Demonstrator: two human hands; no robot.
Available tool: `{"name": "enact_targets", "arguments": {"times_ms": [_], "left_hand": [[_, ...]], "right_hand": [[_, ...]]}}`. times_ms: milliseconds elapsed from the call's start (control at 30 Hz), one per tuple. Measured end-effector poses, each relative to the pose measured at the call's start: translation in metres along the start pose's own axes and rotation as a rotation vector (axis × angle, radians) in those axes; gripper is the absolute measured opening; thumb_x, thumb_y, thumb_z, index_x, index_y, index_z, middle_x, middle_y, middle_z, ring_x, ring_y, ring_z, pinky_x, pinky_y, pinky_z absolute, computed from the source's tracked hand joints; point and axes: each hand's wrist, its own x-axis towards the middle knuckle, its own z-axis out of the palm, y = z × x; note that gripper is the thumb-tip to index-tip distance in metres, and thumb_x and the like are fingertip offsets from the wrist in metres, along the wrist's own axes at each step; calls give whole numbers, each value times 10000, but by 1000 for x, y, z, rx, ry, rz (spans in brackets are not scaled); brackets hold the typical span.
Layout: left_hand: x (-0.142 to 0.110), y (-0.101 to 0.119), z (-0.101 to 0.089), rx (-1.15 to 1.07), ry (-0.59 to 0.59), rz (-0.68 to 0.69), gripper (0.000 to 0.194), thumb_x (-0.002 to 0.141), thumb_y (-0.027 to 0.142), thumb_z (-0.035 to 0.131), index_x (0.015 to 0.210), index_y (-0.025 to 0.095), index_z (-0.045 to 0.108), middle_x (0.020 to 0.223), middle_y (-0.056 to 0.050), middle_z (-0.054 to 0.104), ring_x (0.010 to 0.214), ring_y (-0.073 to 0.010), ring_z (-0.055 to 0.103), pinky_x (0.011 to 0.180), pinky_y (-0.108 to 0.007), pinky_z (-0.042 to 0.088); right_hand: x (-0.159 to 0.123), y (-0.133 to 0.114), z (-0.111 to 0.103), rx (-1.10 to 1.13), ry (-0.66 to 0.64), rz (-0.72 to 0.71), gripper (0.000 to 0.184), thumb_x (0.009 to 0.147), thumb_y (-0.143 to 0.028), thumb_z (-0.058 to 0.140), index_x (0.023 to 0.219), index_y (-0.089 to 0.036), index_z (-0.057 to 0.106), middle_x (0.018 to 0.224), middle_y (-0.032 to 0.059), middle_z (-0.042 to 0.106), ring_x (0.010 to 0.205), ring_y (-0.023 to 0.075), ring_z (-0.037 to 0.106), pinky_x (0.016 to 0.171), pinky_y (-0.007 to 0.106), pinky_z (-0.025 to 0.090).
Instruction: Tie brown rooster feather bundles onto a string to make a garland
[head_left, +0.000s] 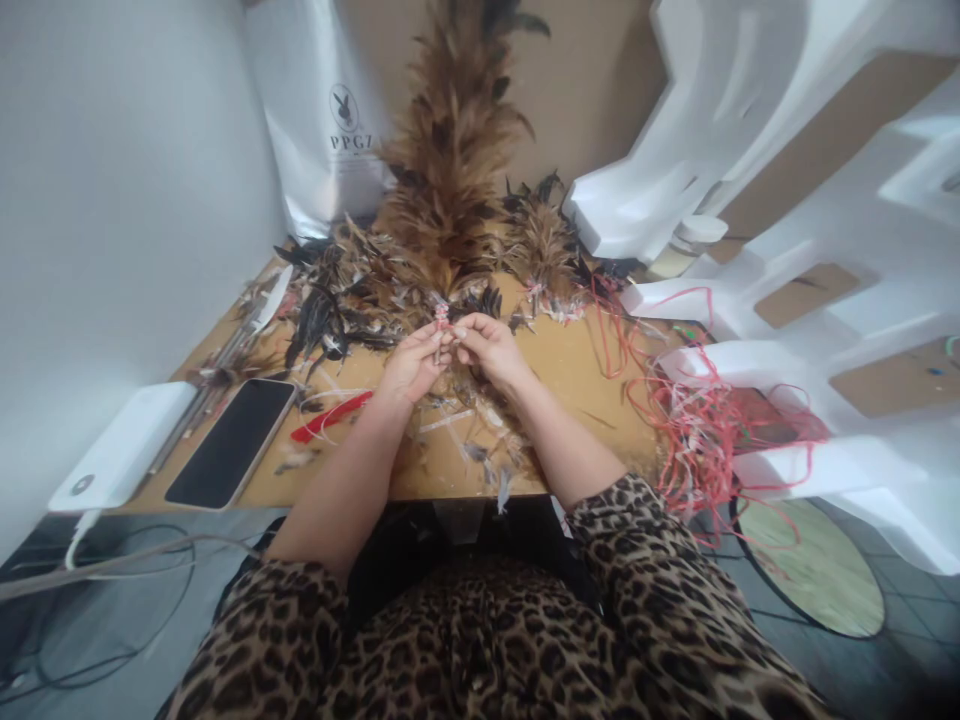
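Observation:
A long brown feather duster stretches away from me, its feather end leaning toward the back of the table. My left hand is closed round the near end of it, where pink string is wound about the quills. Close beside it, my right hand pinches with thumb and forefinger at the same wound end. Whatever is between the right fingertips is too small to make out. Loose brown and black feathers lie to the left of the duster, and a smaller feather bundle is on the right.
A phone, a white power bank with a cable, and a red strip are at left. Tangled pink string hangs over white foam pieces at right, near a lidded jar. A silver bag stands behind.

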Motion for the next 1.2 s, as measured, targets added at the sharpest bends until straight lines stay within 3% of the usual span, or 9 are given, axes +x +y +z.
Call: {"name": "enact_targets", "arguments": {"times_ms": [100,367,567,833,1200], "left_hand": [[-1,2,0,9,-34,-22,132,706,45,674,826,98,666,694,-33,626,570,-69,548,527,-179,405],[4,-3,-6,157,130,136,190,642,104,762,816,122,690,722,-44,692,645,-97,630,599,-187,453],[6,-8,-10,169,216,172,240,585,109,798,804,88,703,659,-44,680,581,-80,614,614,-182,468],[5,1,-9,150,206,160,249,582,108,799,794,121,668,756,-48,712,655,-102,660,680,-213,504],[3,4,-4,276,208,215,336,501,194,848,773,121,664,666,-44,703,594,-107,651,534,-157,438]], "right_hand": [[2,7,-1,125,11,42,315,660,-429,733,738,-172,569,652,-26,629,452,44,435,433,168,312],[2,8,3,340,74,289,242,672,-267,734,706,-163,519,667,-29,634,397,16,335,383,145,224],[-3,11,13,408,118,324,160,696,-183,691,701,-152,534,621,-49,602,362,-1,256,366,137,181],[-1,7,9,383,170,346,172,684,-197,704,723,-162,540,668,-32,655,390,24,369,375,148,255],[0,8,5,515,170,399,124,687,-130,660,718,-139,540,642,-7,662,420,41,446,389,135,313]]}}
